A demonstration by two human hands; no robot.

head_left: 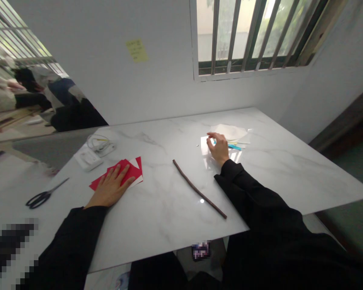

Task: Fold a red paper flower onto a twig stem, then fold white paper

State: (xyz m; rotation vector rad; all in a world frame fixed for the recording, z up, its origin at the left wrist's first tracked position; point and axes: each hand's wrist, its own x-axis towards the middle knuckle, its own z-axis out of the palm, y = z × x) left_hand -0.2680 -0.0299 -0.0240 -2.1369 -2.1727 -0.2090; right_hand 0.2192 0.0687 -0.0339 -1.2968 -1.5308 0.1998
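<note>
Our left hand (110,189) lies open on light folded red paper (130,171) at eight o'clock; our curled right hand (219,149) is by a thin blue paper strip (235,147) at one o'clock, but we cannot tell if it grasps.

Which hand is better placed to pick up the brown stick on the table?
Probably your right hand: it is closer to the stick, while your left hand lies flat on the red paper, farther away.

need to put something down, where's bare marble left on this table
Bare marble lies between the red paper and the dark twig, and right of the white papers by the right hand. Crowded: far left, around the scissors and the white box with its cable.
</note>
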